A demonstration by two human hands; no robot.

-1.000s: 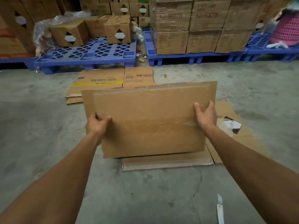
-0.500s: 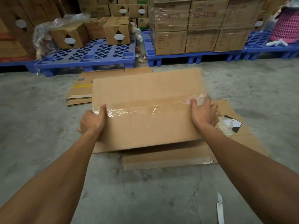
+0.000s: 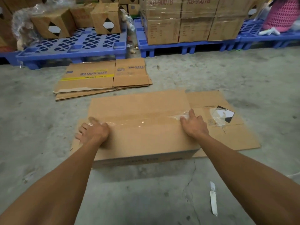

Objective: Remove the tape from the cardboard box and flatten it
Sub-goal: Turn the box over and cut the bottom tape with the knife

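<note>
A brown cardboard box lies on the concrete floor with a broad face up. Clear tape runs along the seam across that face and is crumpled at its right end. My left hand holds the box's left end, thumb on top and fingers spread down the side. My right hand grips the right end, its thumb and fingers at the crumpled tape.
A flattened carton with a black-and-white diamond label lies under and to the right of the box. A small knife lies on the floor near my right forearm. More flattened cartons lie behind. Blue pallets carrying boxes line the back.
The box was upright in both hands, then tipped away from me and came down onto the flattened carton. Its taped face now points up. Both hands stayed at its ends.
</note>
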